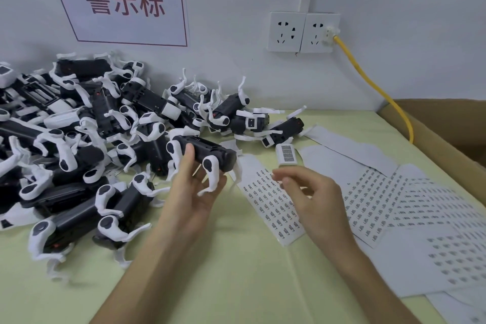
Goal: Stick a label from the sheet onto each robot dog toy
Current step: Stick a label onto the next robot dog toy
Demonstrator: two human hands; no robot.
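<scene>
My left hand (193,187) grips a black robot dog toy (210,152) with white legs, lifted just above the table, thumb on its near side. My right hand (307,192) hovers over a label sheet (265,200) with its fingers curled and fingertips close together; whether a label sits between them cannot be told. A large pile of robot dog toys (73,139) covers the left of the table, up to the wall.
More label sheets (394,208) fan out to the right on the pale green table (210,284). A small white block with printed codes (287,154) stands behind the sheets. A cardboard box (447,134) sits far right. A yellow cable (378,89) runs from the wall sockets (302,31).
</scene>
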